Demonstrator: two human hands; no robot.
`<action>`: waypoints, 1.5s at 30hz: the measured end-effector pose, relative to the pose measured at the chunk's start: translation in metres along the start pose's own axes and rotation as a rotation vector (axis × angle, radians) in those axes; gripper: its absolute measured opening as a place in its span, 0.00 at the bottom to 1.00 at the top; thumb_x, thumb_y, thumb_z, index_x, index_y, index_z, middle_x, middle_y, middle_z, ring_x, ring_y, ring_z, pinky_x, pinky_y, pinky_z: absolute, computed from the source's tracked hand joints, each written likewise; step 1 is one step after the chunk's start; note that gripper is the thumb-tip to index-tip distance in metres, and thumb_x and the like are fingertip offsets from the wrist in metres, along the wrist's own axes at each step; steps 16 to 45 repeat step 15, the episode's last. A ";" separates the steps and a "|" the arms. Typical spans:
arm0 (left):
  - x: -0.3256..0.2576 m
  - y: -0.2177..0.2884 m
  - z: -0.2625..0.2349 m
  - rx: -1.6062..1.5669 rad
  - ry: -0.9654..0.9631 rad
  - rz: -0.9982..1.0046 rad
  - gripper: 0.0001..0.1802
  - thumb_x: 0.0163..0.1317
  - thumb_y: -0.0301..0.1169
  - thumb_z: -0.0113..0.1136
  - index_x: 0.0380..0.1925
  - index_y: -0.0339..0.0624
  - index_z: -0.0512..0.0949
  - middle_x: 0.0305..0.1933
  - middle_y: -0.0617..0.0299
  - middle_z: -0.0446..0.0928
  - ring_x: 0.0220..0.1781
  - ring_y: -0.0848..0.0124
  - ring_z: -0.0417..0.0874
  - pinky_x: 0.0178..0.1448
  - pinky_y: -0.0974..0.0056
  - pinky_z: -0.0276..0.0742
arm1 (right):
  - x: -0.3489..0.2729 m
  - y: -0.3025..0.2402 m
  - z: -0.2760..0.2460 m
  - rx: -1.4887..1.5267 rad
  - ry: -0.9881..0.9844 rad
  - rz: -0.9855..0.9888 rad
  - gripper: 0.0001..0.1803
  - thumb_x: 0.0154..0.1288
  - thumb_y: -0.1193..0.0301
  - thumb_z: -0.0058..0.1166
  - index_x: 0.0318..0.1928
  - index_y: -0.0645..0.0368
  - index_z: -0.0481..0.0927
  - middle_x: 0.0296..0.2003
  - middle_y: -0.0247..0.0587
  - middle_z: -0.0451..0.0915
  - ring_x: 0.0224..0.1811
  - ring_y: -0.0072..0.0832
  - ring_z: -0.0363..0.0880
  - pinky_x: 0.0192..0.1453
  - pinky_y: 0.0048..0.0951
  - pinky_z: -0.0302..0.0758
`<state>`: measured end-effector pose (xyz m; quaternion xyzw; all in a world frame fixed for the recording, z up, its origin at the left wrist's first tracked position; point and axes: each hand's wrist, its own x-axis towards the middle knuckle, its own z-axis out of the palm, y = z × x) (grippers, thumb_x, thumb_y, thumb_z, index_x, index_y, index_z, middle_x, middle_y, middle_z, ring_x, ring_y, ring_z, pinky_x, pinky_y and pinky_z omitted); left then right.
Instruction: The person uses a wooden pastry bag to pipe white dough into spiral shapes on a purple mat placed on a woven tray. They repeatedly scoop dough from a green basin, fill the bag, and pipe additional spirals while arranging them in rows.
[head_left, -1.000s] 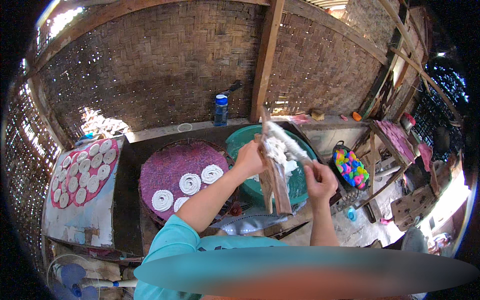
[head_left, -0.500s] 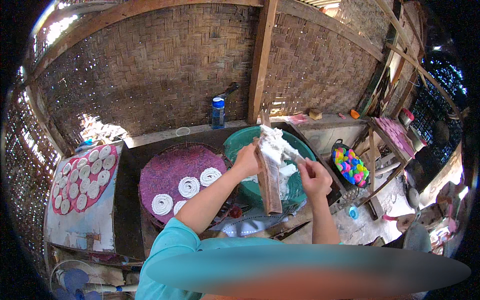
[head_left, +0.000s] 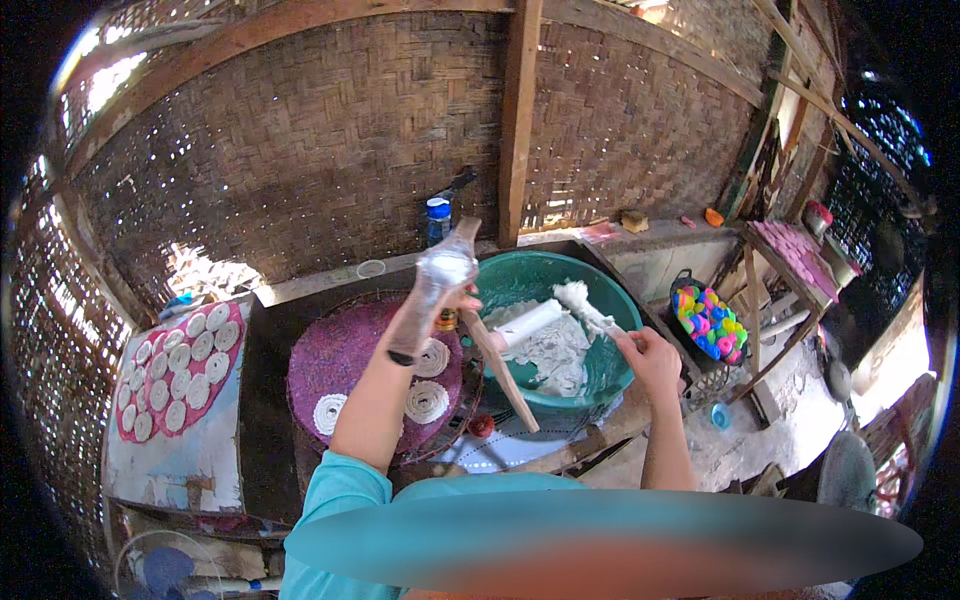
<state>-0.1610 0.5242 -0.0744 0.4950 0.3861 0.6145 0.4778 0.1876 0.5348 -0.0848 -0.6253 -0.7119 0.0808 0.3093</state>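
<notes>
My left hand is closed around a wooden hand press, in two pieces held apart. One piece has white dough in its round opening; the other carries a white cylindrical plunger over the basin. Between thumb and fingers, my right hand grips a thin utensil. A lump of white dough covers its far end, so its kind is hidden. Both hands are above the green basin, where more white dough lies. On the left, a round purple mat bears several white dough spirals, partly behind my left forearm.
Farther left, a slanted board holds a pink mat with several white spirals. A blue-capped bottle stands by the woven wall. To the right are a black basin of colourful pieces and a rack with a pink sheet. A fan sits lower left.
My left hand has moved left with the press, whose two pieces now show spread apart. My right hand has drawn slightly right and down, the dough-covered utensil now apart from the press.
</notes>
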 end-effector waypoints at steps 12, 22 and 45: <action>-0.042 0.040 0.020 -0.400 -0.403 0.446 0.27 0.41 0.24 0.71 0.43 0.37 0.71 0.38 0.60 0.72 0.49 0.58 0.76 0.47 0.51 0.80 | -0.076 -0.127 0.064 2.363 -1.612 0.213 0.48 0.54 0.40 0.48 0.67 0.56 0.50 0.53 0.64 0.67 0.36 0.50 0.78 0.19 0.35 0.74; -0.072 0.067 0.017 -0.294 -0.107 0.115 0.36 0.46 0.28 0.70 0.55 0.37 0.65 0.45 0.59 0.74 0.58 0.63 0.71 0.53 0.56 0.77 | -0.076 -0.136 0.034 2.322 -1.436 0.181 0.53 0.48 0.42 0.57 0.67 0.50 0.45 0.50 0.65 0.69 0.29 0.43 0.79 0.15 0.26 0.74; -0.072 0.067 0.017 -0.294 -0.107 0.115 0.36 0.46 0.28 0.70 0.55 0.37 0.65 0.45 0.59 0.74 0.58 0.63 0.71 0.53 0.56 0.77 | -0.076 -0.136 0.034 2.322 -1.436 0.181 0.53 0.48 0.42 0.57 0.67 0.50 0.45 0.50 0.65 0.69 0.29 0.43 0.79 0.15 0.26 0.74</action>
